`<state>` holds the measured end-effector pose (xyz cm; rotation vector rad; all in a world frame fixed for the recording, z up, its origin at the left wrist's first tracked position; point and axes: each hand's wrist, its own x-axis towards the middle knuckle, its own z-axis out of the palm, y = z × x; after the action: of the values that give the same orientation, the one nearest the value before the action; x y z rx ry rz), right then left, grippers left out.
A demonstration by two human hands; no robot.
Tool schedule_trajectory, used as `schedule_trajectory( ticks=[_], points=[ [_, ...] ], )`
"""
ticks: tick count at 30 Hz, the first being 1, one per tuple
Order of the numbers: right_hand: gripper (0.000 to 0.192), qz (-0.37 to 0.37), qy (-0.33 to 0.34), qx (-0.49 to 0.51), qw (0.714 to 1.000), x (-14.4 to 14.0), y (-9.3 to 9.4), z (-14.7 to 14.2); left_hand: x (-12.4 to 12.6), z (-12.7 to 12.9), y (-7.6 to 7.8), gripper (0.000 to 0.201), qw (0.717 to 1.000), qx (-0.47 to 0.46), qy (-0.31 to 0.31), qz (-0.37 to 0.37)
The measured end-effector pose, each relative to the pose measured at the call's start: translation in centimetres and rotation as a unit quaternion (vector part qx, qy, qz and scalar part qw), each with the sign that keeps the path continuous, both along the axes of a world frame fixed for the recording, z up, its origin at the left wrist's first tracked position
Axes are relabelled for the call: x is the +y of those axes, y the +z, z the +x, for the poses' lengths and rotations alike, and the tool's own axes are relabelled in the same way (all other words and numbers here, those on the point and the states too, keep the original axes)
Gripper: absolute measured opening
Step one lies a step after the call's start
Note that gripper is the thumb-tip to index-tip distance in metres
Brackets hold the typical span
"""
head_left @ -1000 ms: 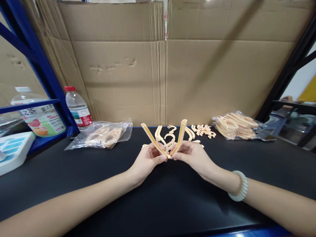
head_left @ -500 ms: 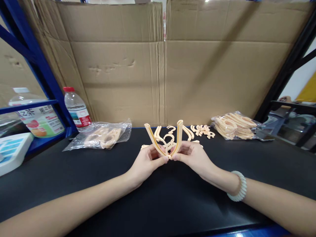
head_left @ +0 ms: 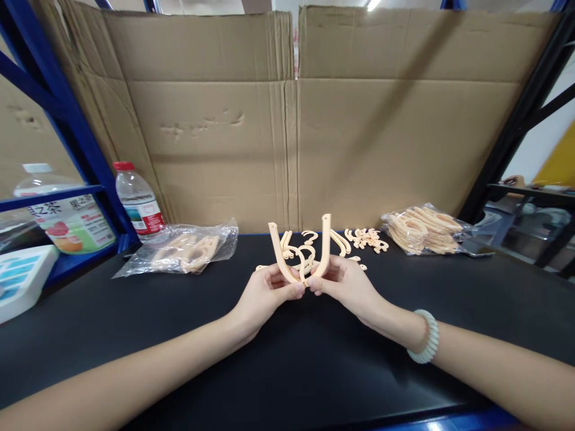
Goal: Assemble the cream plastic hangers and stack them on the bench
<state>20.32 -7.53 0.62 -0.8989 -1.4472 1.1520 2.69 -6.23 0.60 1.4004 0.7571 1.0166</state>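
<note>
Holding a left strip point(head_left: 279, 251) in the left hand point(head_left: 272, 293) and a right strip point(head_left: 324, 245) in the right hand point(head_left: 348, 284), pinched narrowly between thumb and fingers at the lower ends. Bringing those ends together over the middle of the worktop point(head_left: 305, 365) — too small to tell whether touching. Gripped low and from both sides, presumably to steer the ends with the thumbs and leave the tall ends free, standing apart in a rough U.

Reaching in from the near left and near right corners, with arms converging, wrists turned inward and thumbs toward the near edge. Having loose pieces point(head_left: 362, 238) laid by the far edge, perhaps for easy reach — and a left bag point(head_left: 186, 251) and right bag point(head_left: 422, 228) set toward the far corners, probably to stay aside.
</note>
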Motion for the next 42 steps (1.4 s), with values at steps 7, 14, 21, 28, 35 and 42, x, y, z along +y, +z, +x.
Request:
schedule_trajectory(
  ticks=[7, 14, 21, 28, 35, 42],
  points=[
    [0.024, 0.04, 0.068, -0.073, 0.994, 1.9, 2.7, 3.9, 0.9, -0.9, 1.2, 0.024, 0.995, -0.06, 0.039, -0.063],
    [0.016, 0.207, 0.018, -0.308, 0.929, 2.8, 4.2, 6.5, 2.0, -1.5, 1.5, 0.006, 0.986, -0.09, 0.084, -0.112],
    [0.013, 0.276, 0.006, -0.423, 0.863, 3.7, 4.6, 8.4, 3.9, -3.4, 3.3, 0.004, 0.983, -0.073, 0.125, -0.11],
    [0.013, 0.198, 0.066, -0.486, 0.849, 4.1, 4.9, 10.0, 4.9, -5.8, 5.1, 0.013, 0.938, 0.285, -0.044, 0.193],
    [0.015, 0.171, 0.094, -0.527, 0.827, 4.4, 4.1, 9.7, 4.5, -5.8, 4.9, 0.009, 0.779, 0.465, -0.078, 0.414],
    [0.012, 0.176, 0.078, -0.542, 0.818, 5.0, 3.5, 9.9, 4.3, -5.8, 3.9, 0.01, 0.709, 0.509, -0.052, 0.485]
  ],
)
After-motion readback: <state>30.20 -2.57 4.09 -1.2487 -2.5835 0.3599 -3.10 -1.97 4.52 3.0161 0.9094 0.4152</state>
